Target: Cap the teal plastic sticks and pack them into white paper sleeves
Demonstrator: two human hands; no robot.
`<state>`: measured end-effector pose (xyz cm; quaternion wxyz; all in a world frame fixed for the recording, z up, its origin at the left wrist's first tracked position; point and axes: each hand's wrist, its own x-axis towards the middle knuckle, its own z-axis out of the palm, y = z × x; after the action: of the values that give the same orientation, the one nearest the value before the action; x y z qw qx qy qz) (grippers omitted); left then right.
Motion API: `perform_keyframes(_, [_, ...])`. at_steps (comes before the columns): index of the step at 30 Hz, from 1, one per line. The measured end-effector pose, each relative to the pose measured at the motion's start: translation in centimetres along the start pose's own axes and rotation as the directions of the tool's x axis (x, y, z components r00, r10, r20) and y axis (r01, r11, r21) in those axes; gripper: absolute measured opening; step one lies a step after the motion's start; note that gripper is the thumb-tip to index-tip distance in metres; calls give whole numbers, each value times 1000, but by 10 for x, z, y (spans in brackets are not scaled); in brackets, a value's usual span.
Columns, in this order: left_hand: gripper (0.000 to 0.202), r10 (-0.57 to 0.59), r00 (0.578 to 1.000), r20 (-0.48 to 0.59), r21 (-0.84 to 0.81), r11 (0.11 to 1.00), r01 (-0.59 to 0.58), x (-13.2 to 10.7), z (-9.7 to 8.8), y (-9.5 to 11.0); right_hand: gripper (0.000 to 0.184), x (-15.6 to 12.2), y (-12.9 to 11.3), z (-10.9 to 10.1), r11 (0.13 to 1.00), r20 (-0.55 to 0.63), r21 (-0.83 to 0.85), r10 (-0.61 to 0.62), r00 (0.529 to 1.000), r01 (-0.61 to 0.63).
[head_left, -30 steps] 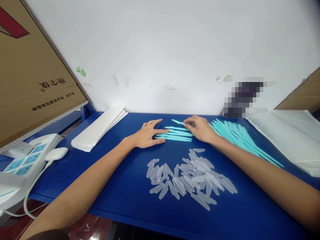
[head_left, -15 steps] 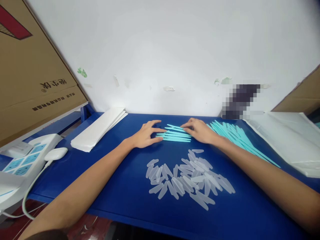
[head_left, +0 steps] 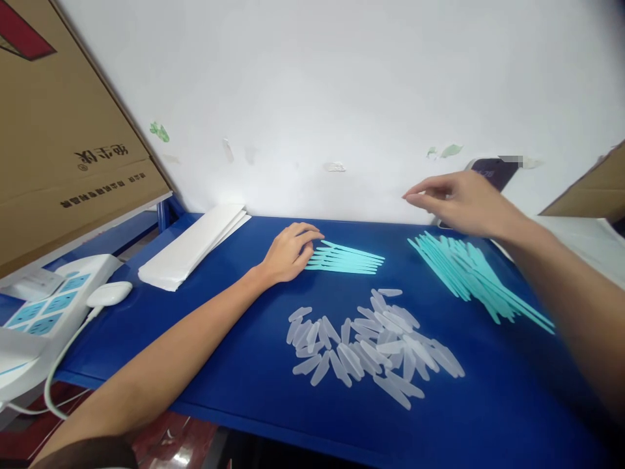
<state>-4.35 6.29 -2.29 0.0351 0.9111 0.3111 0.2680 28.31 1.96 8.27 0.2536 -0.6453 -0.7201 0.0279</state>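
A row of flat turquoise plastic sticks (head_left: 349,259) lies on the blue table, fanned slightly. My left hand (head_left: 291,253) rests at their left ends, with its thumb and fingers curled over them; the tips of those ends are hidden. Raised in front of the wall, my right hand (head_left: 466,200) has its thumb and forefinger pinched together, and nothing shows between them. Below that hand a larger pile of turquoise sticks (head_left: 463,270) lies on the table. Nearer to me, many small translucent, blade-shaped plastic pieces (head_left: 366,345) are scattered.
Long white paper sleeves (head_left: 195,247) lie at the back left. A white power strip (head_left: 58,306) with a plugged-in charger (head_left: 110,294) stands at the left edge. A dark phone (head_left: 494,170) leans on the wall behind my right hand. Clear plastic bags (head_left: 590,244) lie at right; cardboard (head_left: 58,130) rises at left.
My right hand has left the row of sticks and moved up and right. My left hand's fingers have drawn in over the stick ends. The view has shifted slightly.
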Motion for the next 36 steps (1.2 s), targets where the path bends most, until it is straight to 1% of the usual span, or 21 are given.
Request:
perform_keyframes(1, [43, 8, 1000, -12, -2, 1000, -8, 1, 2, 2, 42, 1, 4, -4, 997, 27, -68, 35, 999, -33])
perform_keyframes(2, [43, 22, 1000, 10, -2, 1000, -22, 2, 3, 3, 42, 2, 9, -6, 989, 75, -135, 73, 995, -63])
perform_keyframes(3, [44, 37, 998, 60, 0, 999, -37, 3, 4, 5, 40, 3, 15, -5, 977, 143, -193, 116, 983, -87])
perform_keyframes(4, [46, 45, 991, 122, 1, 999, -45, 3, 5, 6, 37, 4, 22, -2, 965, 224, -239, 160, 961, -105])
perform_keyframes(6, [52, 31, 971, 239, -1, 1000, -31, 3, 7, 7, 30, 6, 36, 5, 953, 378, -284, 216, 900, -109])
perform_keyframes(8, [58, -16, 953, 301, -8, 1000, 19, 3, 9, 5, 27, 7, 47, 12, 949, 471, -305, 226, 853, -83])
perform_keyframes(9, [61, -42, 948, 316, -11, 999, 48, 3, 9, 5, 27, 8, 51, 15, 945, 493, -322, 224, 841, -62])
perform_keyframes(11, [63, -83, 937, 338, -10, 996, 92, 4, 11, 3, 30, 8, 57, 19, 919, 493, -391, 251, 833, -45])
perform_keyframes(14, [61, -112, 923, 367, 5, 993, 118, 6, 11, 3, 33, 7, 58, 22, 880, 460, -470, 314, 831, -72])
perform_keyframes(16, [60, -115, 921, 373, 10, 993, 120, 6, 11, 4, 29, 7, 57, 24, 885, 462, -458, 317, 828, -84])
perform_keyframes(19, [60, -123, 926, 358, 0, 991, 132, 5, 10, 4, 24, 7, 52, 30, 907, 473, -415, 283, 835, -72])
perform_keyframes(21, [59, -121, 935, 333, -10, 991, 132, 3, 9, 4, 22, 5, 44, 36, 948, 503, -319, 174, 847, -5])
perform_keyframes(23, [58, -109, 944, 311, -16, 993, 120, 3, 9, 3, 23, 2, 32, 45, 982, 521, -162, 1, 854, 98])
perform_keyframes(24, [57, -103, 946, 309, -16, 993, 114, 2, 9, 3, 25, 0, 25, 49, 985, 512, -94, -78, 856, 146])
perform_keyframes(25, [57, -104, 945, 311, -16, 993, 115, 2, 9, 3, 26, -3, 18, 54, 982, 494, -52, -132, 860, 181])
perform_keyframes(27, [58, -119, 938, 327, -16, 991, 132, 3, 9, 2, 28, -7, 5, 63, 976, 460, -31, -176, 870, 214])
perform_keyframes(29, [59, -132, 930, 343, -18, 989, 147, 4, 9, 2, 29, -10, -2, 67, 976, 457, -29, -178, 872, 214])
perform_keyframes(31, [60, -127, 925, 358, -21, 989, 144, 5, 9, 3, 29, -10, -1, 65, 980, 472, -33, -157, 867, 195])
perform_keyframes(34, [63, -129, 919, 372, -29, 988, 150, 5, 8, 3, 31, -5, 9, 53, 985, 483, -61, -110, 869, 159])
perform_keyframes(36, [63, -140, 923, 360, -40, 985, 166, 5, 8, 5, 33, -1, 17, 44, 987, 473, -72, -96, 876, 147])
